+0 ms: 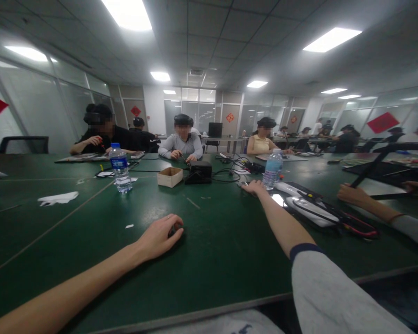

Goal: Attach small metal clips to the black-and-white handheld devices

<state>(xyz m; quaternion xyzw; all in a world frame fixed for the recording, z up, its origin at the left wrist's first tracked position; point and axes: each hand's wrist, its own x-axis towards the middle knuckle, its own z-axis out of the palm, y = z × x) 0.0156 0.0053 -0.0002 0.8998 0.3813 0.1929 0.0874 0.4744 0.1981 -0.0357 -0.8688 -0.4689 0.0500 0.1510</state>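
Resting on the green table point(212, 264), the left hand point(158, 237) is loosely curled, thumb and fingers apart; whether anything lies under the palm cannot be told. The right hand point(256, 187) reaches farther out, fingertips at the near edge of the cables point(237, 166) — their grip too small to read. Just beside it stands the clear bottle point(273, 170), upright, with the white packs point(311, 208) lying to its right. Beyond the left hand sit the open box point(170, 178) and, next to it, the black case point(199, 172); the blue-capped bottle point(121, 170) is upright farther left, near a white sheet point(58, 198). At far right, another person's hand point(353, 195) grips a black frame point(369, 169). Outermost: seated people in dark headgear, glass partitions point(191, 109), red diamond signs point(383, 122) and lit ceiling panels point(332, 39).
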